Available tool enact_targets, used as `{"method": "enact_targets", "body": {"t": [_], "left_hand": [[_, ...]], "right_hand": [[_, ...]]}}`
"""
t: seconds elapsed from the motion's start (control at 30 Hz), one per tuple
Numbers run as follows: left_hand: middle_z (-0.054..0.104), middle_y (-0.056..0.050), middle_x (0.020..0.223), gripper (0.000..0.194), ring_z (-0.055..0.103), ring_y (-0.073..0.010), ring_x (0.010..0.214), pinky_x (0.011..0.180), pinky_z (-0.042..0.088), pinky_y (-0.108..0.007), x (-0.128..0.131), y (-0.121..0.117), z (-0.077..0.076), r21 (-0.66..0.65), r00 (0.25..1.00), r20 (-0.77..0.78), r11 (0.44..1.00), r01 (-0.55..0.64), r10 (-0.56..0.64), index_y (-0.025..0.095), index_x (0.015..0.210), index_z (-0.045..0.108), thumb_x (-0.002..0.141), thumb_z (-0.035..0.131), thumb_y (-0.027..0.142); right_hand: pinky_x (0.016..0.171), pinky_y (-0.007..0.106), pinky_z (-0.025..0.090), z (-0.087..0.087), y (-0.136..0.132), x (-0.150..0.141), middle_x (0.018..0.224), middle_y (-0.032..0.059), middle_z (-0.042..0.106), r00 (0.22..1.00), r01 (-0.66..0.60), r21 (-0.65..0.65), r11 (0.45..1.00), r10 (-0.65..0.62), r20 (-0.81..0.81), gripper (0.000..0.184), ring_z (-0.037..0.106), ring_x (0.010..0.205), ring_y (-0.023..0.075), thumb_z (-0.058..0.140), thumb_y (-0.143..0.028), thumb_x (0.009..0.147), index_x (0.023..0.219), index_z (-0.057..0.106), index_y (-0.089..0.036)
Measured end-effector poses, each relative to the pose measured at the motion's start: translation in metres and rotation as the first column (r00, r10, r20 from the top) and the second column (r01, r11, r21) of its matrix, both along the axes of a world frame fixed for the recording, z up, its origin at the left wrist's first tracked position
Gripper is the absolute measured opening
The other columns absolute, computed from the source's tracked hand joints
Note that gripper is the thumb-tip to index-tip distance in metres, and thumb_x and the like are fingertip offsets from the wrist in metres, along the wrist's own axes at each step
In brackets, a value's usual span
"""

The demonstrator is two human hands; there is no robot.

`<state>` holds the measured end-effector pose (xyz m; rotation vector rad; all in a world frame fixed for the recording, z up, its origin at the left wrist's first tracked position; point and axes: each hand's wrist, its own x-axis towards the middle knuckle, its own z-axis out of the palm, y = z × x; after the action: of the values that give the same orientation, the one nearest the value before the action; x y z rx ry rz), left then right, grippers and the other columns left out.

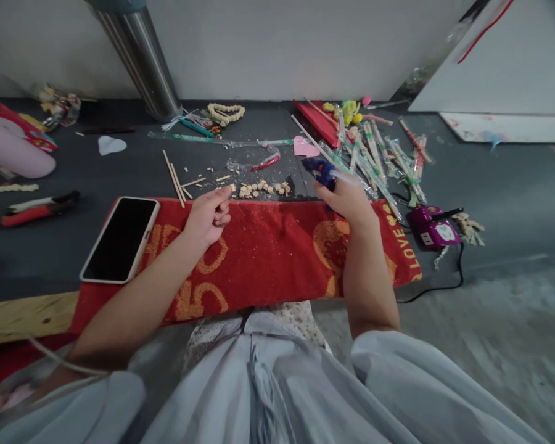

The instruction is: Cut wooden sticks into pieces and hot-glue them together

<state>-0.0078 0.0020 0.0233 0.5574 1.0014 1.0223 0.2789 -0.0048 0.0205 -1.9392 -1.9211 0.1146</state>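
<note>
My right hand (349, 198) is wrapped round a dark blue glue gun (320, 171), its nozzle pointing left over the dark table. Above the left part of the red towel (268, 253), my left hand (209, 217) is closed, thumb and forefinger pinched at a small cream-coloured piece (232, 187). Just right of those fingertips lies a row of similar cream pieces (264, 189) along the towel's far edge. Several thin wooden sticks (173, 179) lie beyond my left hand. A cream heart-shaped ring (226, 113) rests farther back.
A phone (120, 240) lies on the towel's left end, with pliers (32, 209) farther left. A steel flask (141, 61) stands at the back. Wrapped sticks (379, 154) pile up at the right, near a purple box (432, 227) with a black cable.
</note>
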Motion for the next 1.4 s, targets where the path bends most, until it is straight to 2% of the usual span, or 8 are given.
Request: {"method": "enact_targets", "body": {"t": [0.2, 0.37, 0.5, 0.73, 0.93, 1.13, 1.27, 1.4], "left_hand": [[0.04, 0.008, 0.046, 0.025, 0.025, 0.0006, 0.033, 0.033, 0.018, -0.012, 0.001, 0.0, 0.002, -0.019, 0.999, 0.029, 1.0, -0.012, 0.012, 0.015, 0.064, 0.05, 0.087, 0.059, 0.011], [0.033, 0.01, 0.046, 0.024, 0.023, 0.0008, 0.033, 0.032, 0.018, -0.011, -0.002, -0.002, 0.009, -0.069, 0.987, 0.162, 0.997, 0.034, -0.022, 0.015, 0.069, 0.052, 0.093, 0.055, 0.015], [0.028, 0.01, 0.047, 0.021, 0.022, 0.0002, 0.033, 0.032, 0.017, -0.01, -0.006, -0.005, 0.013, -0.003, 0.968, 0.24, 0.997, 0.074, -0.071, 0.016, 0.078, 0.059, 0.097, 0.05, 0.019], [0.028, 0.008, 0.047, 0.029, 0.022, 0.0002, 0.033, 0.031, 0.015, -0.008, -0.007, -0.009, 0.013, 0.027, 0.942, 0.321, 0.995, 0.093, -0.096, 0.015, 0.082, 0.065, 0.099, 0.042, 0.015], [0.028, 0.009, 0.046, 0.025, 0.022, 0.0007, 0.032, 0.03, 0.015, -0.008, -0.008, -0.007, 0.014, 0.008, 0.938, 0.328, 0.993, 0.116, -0.113, 0.015, 0.081, 0.064, 0.098, 0.046, 0.016], [0.032, 0.009, 0.045, 0.026, 0.026, 0.0007, 0.031, 0.03, 0.017, -0.01, -0.009, 0.002, 0.014, -0.086, 0.944, 0.328, 0.996, -0.006, 0.034, 0.016, 0.078, 0.057, 0.1, 0.043, 0.017], [0.034, 0.01, 0.045, 0.02, 0.026, 0.0009, 0.03, 0.03, 0.017, -0.01, -0.006, 0.005, 0.011, -0.143, 0.948, 0.281, 0.984, -0.111, 0.148, 0.016, 0.077, 0.053, 0.097, 0.05, 0.016], [0.035, 0.01, 0.044, 0.022, 0.026, 0.0013, 0.029, 0.03, 0.016, -0.011, -0.003, 0.005, 0.007, -0.155, 0.941, 0.273, 0.975, -0.161, 0.199, 0.015, 0.077, 0.055, 0.098, 0.047, 0.015]], "right_hand": [[0.07, 0.036, 0.044, -0.006, 0.002, 0.006, 0.093, 0.0151, 0.071, 0.984, 0.029, -0.074, 0.997, -0.015, 0.18, 0.031, 0.063, 0.083, 0.0291, 0.064, -0.039, 0.078, 0.1, 0.065, -0.016], [0.074, 0.037, 0.045, -0.01, 0.003, 0.008, 0.098, 0.0145, 0.07, 0.979, -0.009, -0.119, 0.993, 0.033, 0.202, 0.034, 0.062, 0.09, 0.03, 0.069, -0.036, 0.074, 0.102, 0.066, -0.016], [0.078, 0.038, 0.046, -0.009, 0.002, 0.009, 0.095, 0.0125, 0.069, 0.976, -0.054, -0.138, 0.989, 0.081, 0.2, 0.037, 0.061, 0.092, 0.0292, 0.071, -0.036, 0.073, 0.105, 0.067, -0.016], [0.081, 0.04, 0.046, 0.016, -0.004, -0.011, 0.099, 0.0149, 0.068, 0.97, -0.082, -0.143, 0.986, 0.112, 0.215, 0.03, 0.061, 0.095, 0.0307, 0.065, -0.025, 0.079, 0.107, 0.065, -0.014], [0.08, 0.039, 0.044, 0.035, 0.003, -0.045, 0.089, 0.0111, 0.067, 0.952, -0.244, -0.105, 0.964, 0.259, 0.161, 0.015, 0.059, 0.089, 0.0269, 0.057, -0.019, 0.082, 0.094, 0.066, -0.017], [0.075, 0.035, 0.042, 0.042, 0.026, -0.078, 0.085, 0.0109, 0.068, 0.924, -0.329, -0.121, 0.937, 0.346, 0.161, 0.013, 0.058, 0.08, 0.023, 0.054, -0.012, 0.078, 0.081, 0.066, -0.016], [0.079, 0.036, 0.042, 0.037, 0.048, -0.098, 0.099, 0.014, 0.071, 0.883, -0.354, -0.223, 0.908, 0.403, 0.239, 0.023, 0.063, 0.092, 0.0259, 0.047, -0.01, 0.082, 0.092, 0.068, -0.013], [0.084, 0.036, 0.045, 0.028, 0.067, -0.114, 0.107, 0.0159, 0.071, 0.847, -0.388, -0.229, 0.893, 0.444, 0.292, 0.029, 0.064, 0.102, 0.0272, 0.044, -0.01, 0.084, 0.099, 0.069, -0.01]]}}
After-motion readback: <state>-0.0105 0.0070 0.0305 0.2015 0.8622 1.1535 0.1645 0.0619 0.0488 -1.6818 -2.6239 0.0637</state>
